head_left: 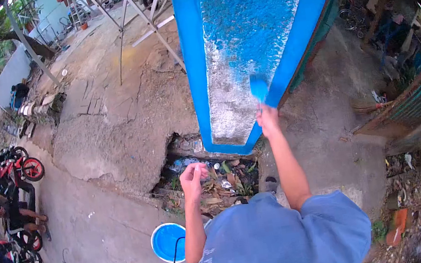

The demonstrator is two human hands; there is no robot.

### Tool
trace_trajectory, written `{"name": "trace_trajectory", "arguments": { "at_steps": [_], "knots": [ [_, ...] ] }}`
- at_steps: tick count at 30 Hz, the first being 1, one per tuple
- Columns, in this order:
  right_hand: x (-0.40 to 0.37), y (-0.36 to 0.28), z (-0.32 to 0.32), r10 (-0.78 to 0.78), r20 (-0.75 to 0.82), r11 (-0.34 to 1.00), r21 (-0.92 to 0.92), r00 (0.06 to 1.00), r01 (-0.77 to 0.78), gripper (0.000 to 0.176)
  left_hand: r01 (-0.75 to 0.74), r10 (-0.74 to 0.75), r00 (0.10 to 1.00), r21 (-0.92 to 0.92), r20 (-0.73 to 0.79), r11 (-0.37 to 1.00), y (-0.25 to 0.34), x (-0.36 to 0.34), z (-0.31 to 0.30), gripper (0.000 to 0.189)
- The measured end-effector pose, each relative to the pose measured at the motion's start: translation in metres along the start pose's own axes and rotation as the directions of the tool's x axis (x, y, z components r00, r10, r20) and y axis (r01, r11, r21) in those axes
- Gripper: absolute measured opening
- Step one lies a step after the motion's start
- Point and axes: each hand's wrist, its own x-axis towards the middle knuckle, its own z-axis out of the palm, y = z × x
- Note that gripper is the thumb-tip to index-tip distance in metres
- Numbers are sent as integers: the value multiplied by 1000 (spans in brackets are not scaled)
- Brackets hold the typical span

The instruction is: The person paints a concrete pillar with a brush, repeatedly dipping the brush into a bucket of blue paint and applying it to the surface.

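Observation:
My right hand [268, 119] is closed around the handle of a paintbrush [259, 87], its blue bristles blurred against the face of a pillar. That pillar [234, 108] has a smooth, bright blue border, while its rough middle panel is blue in the upper part and patchy white and grey lower down. In front of my body hangs my left hand [193, 182], its fingers curled in and nothing visible in them. Below it, beside my left forearm, stands a white-rimmed bucket [167, 241] of blue paint, with a thin dark cord or handle across it.
At the pillar's foot lies an open drain [226, 177] with leaves and litter. Broken concrete [129, 157] edges it on the left. Several motorbikes [23, 167] and seated people line the far left. A corrugated metal fence [412, 101] and a broom [370, 107] are on the right.

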Motion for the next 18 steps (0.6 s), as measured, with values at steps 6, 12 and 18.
{"name": "trace_trajectory", "arguments": {
  "at_steps": [6, 12, 18],
  "knots": [
    [28, 81, -59, 350, -116, 928, -96, 930, -361, 19, -5, 9, 999, 79, -51, 997, 6, -13, -15, 28],
    [10, -38, -9, 160, 4, 987, -29, 987, -160, 15, 52, -46, 993, 56, -105, 997, 6, -15, -12, 28],
    [-23, -164, 36, -127, 253, 991, 69, 959, 114, 24, 66, -66, 992, -1, -109, 998, 3, -21, -21, 28]
  ]
}}
